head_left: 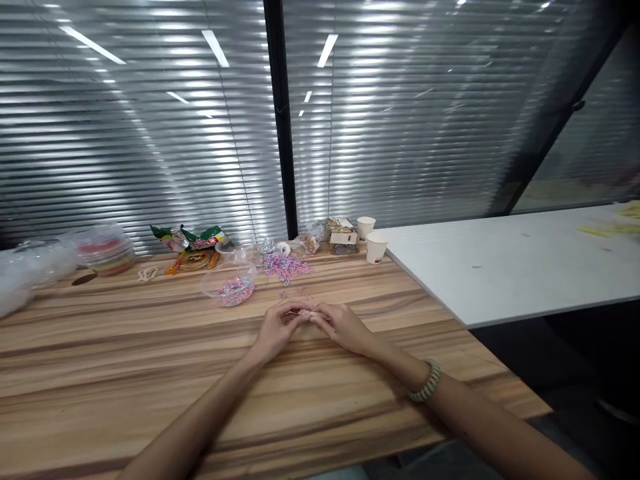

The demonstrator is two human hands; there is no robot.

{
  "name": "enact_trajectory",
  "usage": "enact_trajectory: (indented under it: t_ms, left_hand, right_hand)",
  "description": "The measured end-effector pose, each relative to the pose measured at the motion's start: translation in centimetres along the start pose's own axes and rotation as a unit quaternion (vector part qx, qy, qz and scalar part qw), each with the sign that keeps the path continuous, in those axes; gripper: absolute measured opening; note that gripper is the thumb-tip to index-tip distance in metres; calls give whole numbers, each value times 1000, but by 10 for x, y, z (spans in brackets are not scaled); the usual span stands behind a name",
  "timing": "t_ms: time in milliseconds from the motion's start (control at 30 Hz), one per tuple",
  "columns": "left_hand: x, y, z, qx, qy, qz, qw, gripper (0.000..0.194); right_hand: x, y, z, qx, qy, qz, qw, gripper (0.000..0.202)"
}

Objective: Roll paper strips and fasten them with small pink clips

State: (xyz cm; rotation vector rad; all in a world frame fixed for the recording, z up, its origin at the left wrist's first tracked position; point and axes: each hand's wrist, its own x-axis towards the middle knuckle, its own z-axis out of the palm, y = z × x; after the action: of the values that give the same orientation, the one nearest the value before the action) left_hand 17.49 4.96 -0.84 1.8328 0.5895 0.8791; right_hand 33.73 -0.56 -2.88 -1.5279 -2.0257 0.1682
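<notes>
My left hand (277, 327) and my right hand (343, 325) meet over the wooden table, fingertips pinched together. Between them is a small pinkish piece (305, 313), too small and blurred to name. Just beyond the fingers, a few loose pink bits (283, 294) lie on the wood. Farther back spreads a pile of small pink, blue and purple pieces (286, 265). To the left of it stands a clear plastic bowl (211, 293) with similar pieces (237, 291) inside. A coiled green band (426, 382) circles my right wrist.
Along the back of the wooden table (125, 360) are stacked clear lidded containers (104, 251), snack packets (195, 238), a small box (342, 233) and two paper cups (377, 247). Plastic bags (35, 270) lie at the far left. A white table (490, 267) adjoins on the right.
</notes>
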Motion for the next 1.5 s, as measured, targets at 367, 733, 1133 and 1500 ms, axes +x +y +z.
enact_trajectory:
  t_ms: [367,733,1133,1500]
  left_hand:
    - [3,-16,-5,1,49,-48,998,29]
    - [2,-18,-5,-19,27,-16,999,30]
    - [-2,-7,-8,124,16,64,990,19]
    - [-3,-12,-8,240,16,102,965,20]
  right_hand:
    - [4,7,-1,-38,78,-21,996,43]
    - [5,11,1,-54,85,-27,995,40]
    - [4,11,1,-49,62,-58,995,39]
    - [3,12,4,-43,33,-34,998,38]
